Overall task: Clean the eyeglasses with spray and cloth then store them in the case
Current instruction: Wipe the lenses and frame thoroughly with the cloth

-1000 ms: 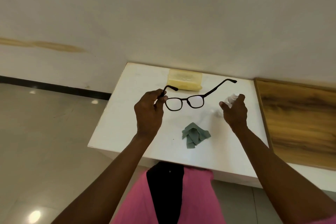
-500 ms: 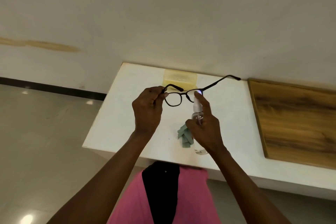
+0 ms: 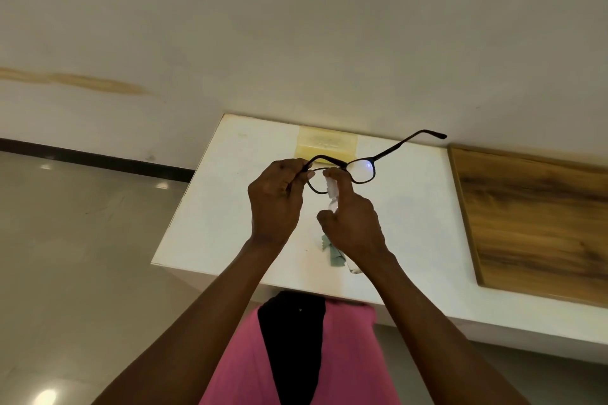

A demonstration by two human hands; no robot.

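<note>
While held above table [image 3: 230, 207] middle: eyeglasses [image 3: 360, 171], thin dark frame, rounded lenses, temples unfolded, glare on one lens. Left hand [image 3: 274, 204] pinching frame end at hinge. Right hand [image 3: 353, 227] curled round small clear spray bottle [image 3: 331, 189], forefinger atop nozzle, just beside lens. Crumpled grey-green cloth [image 3: 334, 255] near front edge. Translucent yellowish case [image 3: 325, 143] at far edge.

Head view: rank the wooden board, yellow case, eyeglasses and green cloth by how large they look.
1. Wooden board, clearly largest.
2. Eyeglasses, though held nearer the camera.
3. Yellow case.
4. Green cloth, mostly hidden behind the right hand, so unsure.
</note>
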